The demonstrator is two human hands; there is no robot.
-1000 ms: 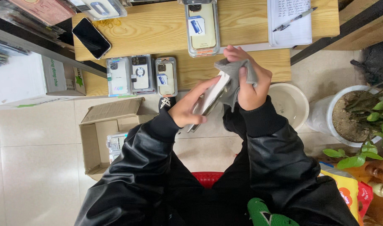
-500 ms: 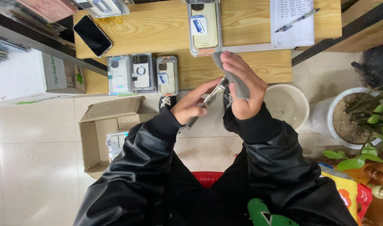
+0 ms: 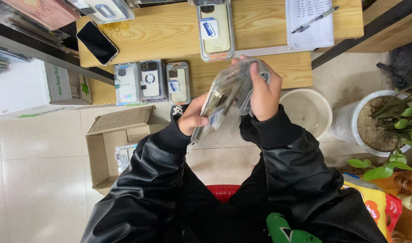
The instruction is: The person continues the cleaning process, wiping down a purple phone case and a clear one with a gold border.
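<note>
My left hand (image 3: 193, 118) grips the lower edge of a clear packaged phone case (image 3: 220, 102), held tilted in front of me. My right hand (image 3: 263, 90) is closed over the upper end of the same case, with a grey cloth (image 3: 251, 85) bunched under its fingers against the package. Both hands hover just in front of a wooden table (image 3: 269, 67). Three more packaged phone cases (image 3: 152, 82) lie side by side on the table's near left part. A larger packaged case (image 3: 215, 28) lies further back.
A black phone (image 3: 97, 42) lies at the table's back left. A notepad with a pen (image 3: 310, 20) sits at the back right. An open cardboard box (image 3: 116, 148) stands on the tiled floor at my left. A white bowl (image 3: 307, 112) and a potted plant (image 3: 386, 121) stand at my right.
The right hand has dropped from above the case and now presses the cloth onto its upper end. The case is tilted flatter toward me. The left hand has barely moved.
</note>
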